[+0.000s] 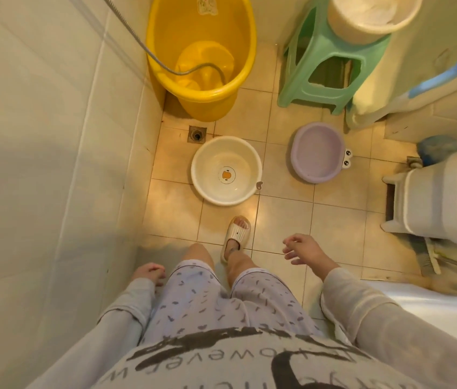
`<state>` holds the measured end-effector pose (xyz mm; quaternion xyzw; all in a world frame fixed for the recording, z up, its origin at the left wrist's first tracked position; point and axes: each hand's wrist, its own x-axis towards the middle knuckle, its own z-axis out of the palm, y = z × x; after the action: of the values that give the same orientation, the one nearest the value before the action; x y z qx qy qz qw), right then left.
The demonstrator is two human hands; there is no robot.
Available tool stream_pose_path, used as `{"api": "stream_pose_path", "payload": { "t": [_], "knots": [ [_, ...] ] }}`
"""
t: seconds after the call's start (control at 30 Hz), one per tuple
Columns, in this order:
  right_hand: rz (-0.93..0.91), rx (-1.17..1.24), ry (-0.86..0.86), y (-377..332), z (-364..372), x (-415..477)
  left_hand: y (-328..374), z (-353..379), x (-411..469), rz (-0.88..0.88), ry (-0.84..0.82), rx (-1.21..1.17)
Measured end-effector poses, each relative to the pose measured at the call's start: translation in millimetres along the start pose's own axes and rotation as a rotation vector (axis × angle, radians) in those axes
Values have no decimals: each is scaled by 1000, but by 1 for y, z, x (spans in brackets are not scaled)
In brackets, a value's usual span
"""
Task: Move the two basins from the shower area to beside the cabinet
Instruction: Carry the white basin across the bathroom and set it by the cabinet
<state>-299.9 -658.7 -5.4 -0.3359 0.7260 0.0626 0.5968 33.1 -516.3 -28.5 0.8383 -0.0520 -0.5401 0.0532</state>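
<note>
Both hands hang empty: the left hand [150, 272] loosely curled by the thigh, the right hand [304, 248] with fingers spread.

This is a small home bathroom with a shower corner: pale wall tiles, a beige tiled floor [286, 217] and a floor drain [196, 133]. A metal shower hose [137, 40] hangs into a yellow tub [202, 102], a green plastic stool [320, 71] stands nearby, and a white toilet [446, 197] sits at the right.
</note>
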Motion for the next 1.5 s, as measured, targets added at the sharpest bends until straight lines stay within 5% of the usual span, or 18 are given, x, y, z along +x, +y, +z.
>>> {"api": "stream_pose_path", "payload": {
  "t": [0.7,0.97,1.2,1.5],
  "knots": [
    [117,1,9,-33,7,94,165,39,92,138,-126,216],
    [128,62,41,-51,44,265,195,76,243,128,-145,367],
    [79,-166,175,-62,71,459,220,123,404,117,-7,448],
    [21,-256,258,-70,72,578,226,161,503,29,3,-125]
  ]
}}
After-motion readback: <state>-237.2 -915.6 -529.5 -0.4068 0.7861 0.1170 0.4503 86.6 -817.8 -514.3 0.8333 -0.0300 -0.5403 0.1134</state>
